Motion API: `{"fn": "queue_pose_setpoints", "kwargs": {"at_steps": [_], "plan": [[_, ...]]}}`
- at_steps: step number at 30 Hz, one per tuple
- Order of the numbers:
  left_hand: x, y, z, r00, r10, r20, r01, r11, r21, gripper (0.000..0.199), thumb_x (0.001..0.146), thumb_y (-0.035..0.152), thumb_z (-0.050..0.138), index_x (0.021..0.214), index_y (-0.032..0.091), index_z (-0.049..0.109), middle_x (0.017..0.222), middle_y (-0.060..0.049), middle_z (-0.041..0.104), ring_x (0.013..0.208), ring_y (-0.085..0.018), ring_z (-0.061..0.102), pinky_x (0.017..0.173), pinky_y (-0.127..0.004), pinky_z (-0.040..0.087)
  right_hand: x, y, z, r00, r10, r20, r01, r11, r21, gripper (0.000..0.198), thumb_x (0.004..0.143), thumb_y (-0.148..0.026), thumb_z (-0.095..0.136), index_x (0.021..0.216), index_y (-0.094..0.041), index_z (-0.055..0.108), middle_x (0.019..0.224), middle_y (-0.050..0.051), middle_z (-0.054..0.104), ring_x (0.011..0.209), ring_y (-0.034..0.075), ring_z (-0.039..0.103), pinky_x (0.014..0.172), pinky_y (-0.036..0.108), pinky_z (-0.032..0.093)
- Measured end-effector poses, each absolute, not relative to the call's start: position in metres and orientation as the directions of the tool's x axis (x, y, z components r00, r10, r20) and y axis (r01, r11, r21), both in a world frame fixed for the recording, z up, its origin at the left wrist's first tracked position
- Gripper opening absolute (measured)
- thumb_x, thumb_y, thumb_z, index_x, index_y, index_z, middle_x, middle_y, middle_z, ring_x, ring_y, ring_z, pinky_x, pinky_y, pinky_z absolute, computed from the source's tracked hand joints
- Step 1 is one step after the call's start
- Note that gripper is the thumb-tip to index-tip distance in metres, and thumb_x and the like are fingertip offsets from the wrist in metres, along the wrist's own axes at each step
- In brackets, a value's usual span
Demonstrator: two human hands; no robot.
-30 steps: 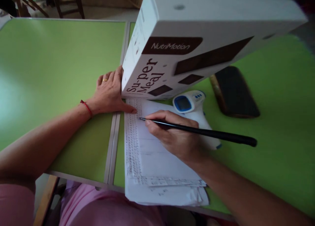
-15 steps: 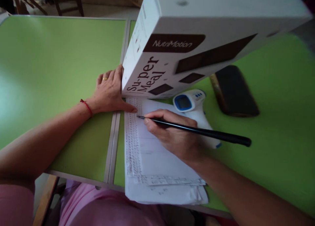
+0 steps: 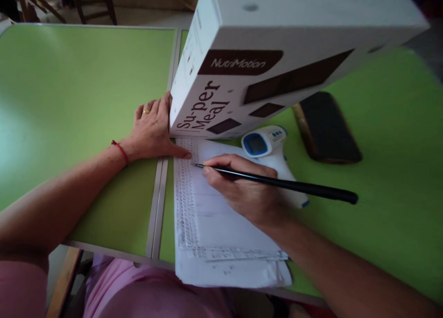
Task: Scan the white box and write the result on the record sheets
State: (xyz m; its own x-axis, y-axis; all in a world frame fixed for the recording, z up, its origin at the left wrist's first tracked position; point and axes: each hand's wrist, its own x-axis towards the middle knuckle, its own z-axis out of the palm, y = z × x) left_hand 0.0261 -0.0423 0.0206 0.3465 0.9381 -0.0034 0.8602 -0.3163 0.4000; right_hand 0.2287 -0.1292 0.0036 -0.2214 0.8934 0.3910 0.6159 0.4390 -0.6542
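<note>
Pen [image 3: 294, 185] at the sheets [image 3: 224, 232], just beside the white box [image 3: 297, 43].
I see the right grip [image 3: 246, 195] pinching the pen; the left grip [image 3: 152, 129] lies loose at the box's corner, thumb on the sheets.

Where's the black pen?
In the head view, the black pen lies mostly right of centre, in the right hand, tip at the papers near the left hand.

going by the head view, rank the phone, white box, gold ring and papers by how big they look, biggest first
1. white box, though nearness to the camera likely enlarges it
2. papers, partly covered
3. phone
4. gold ring
</note>
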Motion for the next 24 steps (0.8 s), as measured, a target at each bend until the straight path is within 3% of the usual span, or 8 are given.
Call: {"fn": "queue_pose_setpoints", "kwargs": {"at_steps": [6, 11, 24], "plan": [[0.0252, -0.0416, 0.0191, 0.352, 0.936, 0.019, 0.847, -0.327, 0.419, 0.128, 0.042, 0.069, 0.088, 0.147, 0.02, 0.034, 0.147, -0.018, 0.043, 0.138, -0.046, 0.035, 0.122, -0.06, 0.021, 0.2278, -0.1298, 0.0048, -0.174, 0.926, 0.334, 0.648, 0.363, -0.669, 0.013, 0.085, -0.031, 0.061, 0.079, -0.023, 0.069, 0.068, 0.0, 0.071, 0.056, 0.014, 0.062, 0.055, 0.027, 0.052], [0.0262, -0.0423, 0.0217, 0.332, 0.943, -0.028, 0.871, -0.294, 0.394, 0.13, 0.044, 0.068, 0.088, 0.148, 0.013, 0.032, 0.144, -0.022, 0.043, 0.138, -0.047, 0.036, 0.123, -0.059, 0.02, 0.2279, -0.1293, 0.0044, -0.187, 0.926, 0.329, 0.636, 0.369, -0.677, 0.012, 0.083, -0.03, 0.06, 0.078, -0.023, 0.069, 0.069, 0.001, 0.071, 0.058, 0.014, 0.063, 0.058, 0.027, 0.052], [0.0252, -0.0416, 0.0203, 0.347, 0.938, 0.008, 0.857, -0.321, 0.402, 0.127, 0.041, 0.07, 0.088, 0.145, 0.018, 0.035, 0.145, -0.02, 0.044, 0.138, -0.046, 0.036, 0.122, -0.061, 0.021, 0.2281, -0.1298, 0.0041, -0.178, 0.923, 0.341, 0.628, 0.374, -0.683, 0.011, 0.082, -0.028, 0.061, 0.077, -0.023, 0.069, 0.067, 0.0, 0.07, 0.056, 0.014, 0.062, 0.056, 0.026, 0.052]]}}
